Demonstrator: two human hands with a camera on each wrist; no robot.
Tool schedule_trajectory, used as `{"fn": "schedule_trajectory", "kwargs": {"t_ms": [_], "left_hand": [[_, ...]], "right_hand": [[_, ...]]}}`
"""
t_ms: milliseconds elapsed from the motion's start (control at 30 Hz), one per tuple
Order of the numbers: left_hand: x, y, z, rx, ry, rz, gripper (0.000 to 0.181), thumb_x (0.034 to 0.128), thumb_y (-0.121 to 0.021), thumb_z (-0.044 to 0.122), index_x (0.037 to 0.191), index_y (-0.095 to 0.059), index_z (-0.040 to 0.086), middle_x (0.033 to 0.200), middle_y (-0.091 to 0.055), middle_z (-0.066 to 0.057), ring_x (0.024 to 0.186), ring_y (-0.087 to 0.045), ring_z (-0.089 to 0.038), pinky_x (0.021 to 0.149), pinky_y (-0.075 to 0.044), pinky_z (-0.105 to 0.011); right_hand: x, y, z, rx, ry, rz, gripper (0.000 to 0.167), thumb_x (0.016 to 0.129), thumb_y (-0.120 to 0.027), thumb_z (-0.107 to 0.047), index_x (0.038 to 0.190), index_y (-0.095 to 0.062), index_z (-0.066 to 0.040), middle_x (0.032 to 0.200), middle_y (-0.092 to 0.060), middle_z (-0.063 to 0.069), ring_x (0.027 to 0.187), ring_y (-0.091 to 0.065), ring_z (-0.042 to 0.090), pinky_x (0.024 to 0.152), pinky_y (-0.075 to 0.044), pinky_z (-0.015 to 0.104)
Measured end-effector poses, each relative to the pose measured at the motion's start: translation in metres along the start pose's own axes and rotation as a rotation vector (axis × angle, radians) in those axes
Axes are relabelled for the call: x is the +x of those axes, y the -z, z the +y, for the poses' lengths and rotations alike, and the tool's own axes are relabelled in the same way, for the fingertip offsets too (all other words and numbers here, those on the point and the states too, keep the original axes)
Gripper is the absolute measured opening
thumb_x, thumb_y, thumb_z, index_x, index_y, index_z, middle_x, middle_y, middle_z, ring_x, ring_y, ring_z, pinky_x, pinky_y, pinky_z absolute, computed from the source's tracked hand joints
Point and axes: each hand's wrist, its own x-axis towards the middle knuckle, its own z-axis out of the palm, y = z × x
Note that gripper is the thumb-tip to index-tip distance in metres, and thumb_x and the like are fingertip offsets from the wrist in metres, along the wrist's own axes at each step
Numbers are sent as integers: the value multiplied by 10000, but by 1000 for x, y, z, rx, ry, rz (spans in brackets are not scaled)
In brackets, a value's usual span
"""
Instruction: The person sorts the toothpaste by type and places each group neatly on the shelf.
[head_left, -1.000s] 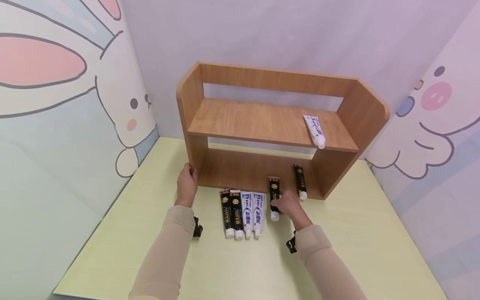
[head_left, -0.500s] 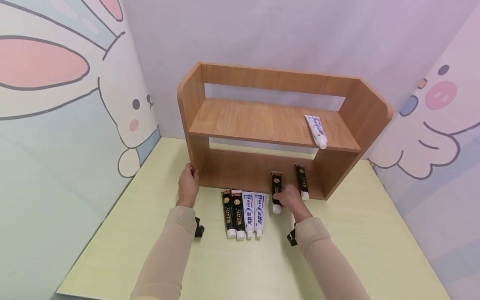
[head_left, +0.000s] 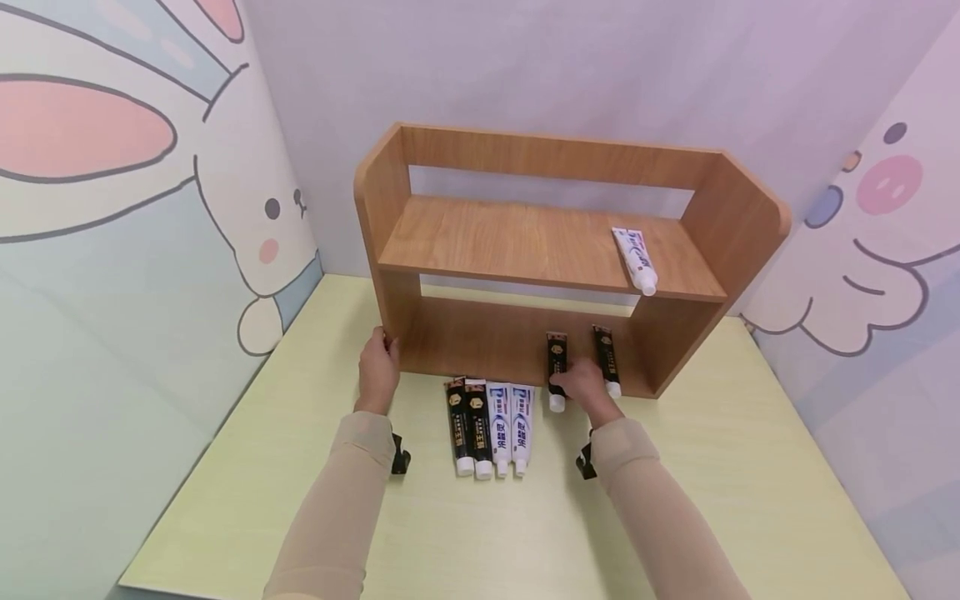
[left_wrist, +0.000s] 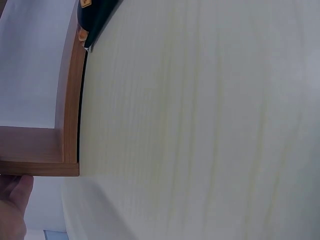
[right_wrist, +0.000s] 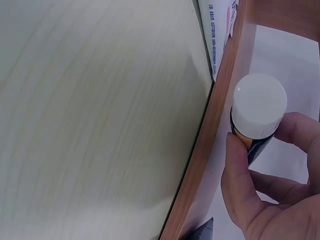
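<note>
In the head view my right hand (head_left: 587, 385) pinches a black toothpaste tube (head_left: 557, 362) near its white cap. That tube lies partly over the lower board of a wooden shelf (head_left: 480, 337), cap towards me. In the right wrist view thumb and fingers hold the tube just behind its cap (right_wrist: 260, 106). My left hand (head_left: 377, 371) touches the outside of the shelf's left side panel; the left wrist view shows its fingers (left_wrist: 21, 192) against that panel. Another black toothpaste tube (head_left: 607, 358) lies on the lower board, right of the held one.
Two black tubes (head_left: 479, 429) and two white toothpaste tubes (head_left: 521, 425) lie side by side on the pale table (head_left: 480, 533) before the shelf. A white tube (head_left: 637, 258) rests on the upper board. Walls with cartoon animals stand left and right.
My right hand has slid the black toothpaste tube away from me, further onto the lower board. My left hand stays at the shelf's left side.
</note>
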Motion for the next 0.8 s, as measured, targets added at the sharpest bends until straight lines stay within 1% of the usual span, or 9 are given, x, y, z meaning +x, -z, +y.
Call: {"fn": "schedule_trajectory", "kwargs": {"t_ms": [200, 367, 433, 667, 800], "left_hand": [[1, 0, 0, 3, -2, 3, 224, 1027, -505, 113, 1208, -486, -18, 1110, -577, -215, 985, -578, -351, 821, -508, -496], [1, 0, -1, -1, 12, -7, 241, 1029, -505, 118, 1232, -477, -9, 1146, -572, -207, 1009, -577, -346, 843, -507, -498], [1, 0, -1, -4, 14, -7, 248, 1026, -510, 117, 1240, -476, -4, 1159, -571, -206, 1020, -577, -346, 852, -505, -501], [0, 1, 1, -5, 32, -21, 254, 1032, -497, 120, 1251, -470, -4, 1175, -566, -205, 1038, -573, -345, 866, -500, -503], [0, 0, 2, -7, 43, -29, 266, 1028, -510, 129, 1260, -469, 5, 1186, -563, -198, 1048, -570, -343, 878, -499, -499]], "right_hand": [[8, 3, -2, -24, 18, 0, 412, 868, -685, -129, 1193, -568, 94, 1058, -597, 216, 850, -572, 310, 700, -509, 390], [14, 3, -4, -53, 19, -13, 479, 881, -666, -150, 1269, -533, 98, 1139, -589, 244, 912, -573, 322, 767, -500, 409], [16, 3, -4, -44, 18, -20, 488, 892, -661, -148, 1289, -518, 98, 1169, -574, 248, 934, -566, 331, 785, -503, 419], [26, 1, -6, -22, 46, 2, 367, 895, -670, -121, 1190, -579, 77, 1052, -594, 213, 859, -582, 322, 687, -503, 380], [29, 0, -5, -30, 46, 3, 369, 894, -671, -112, 1194, -575, 81, 1070, -589, 215, 872, -580, 323, 695, -499, 381]]}}
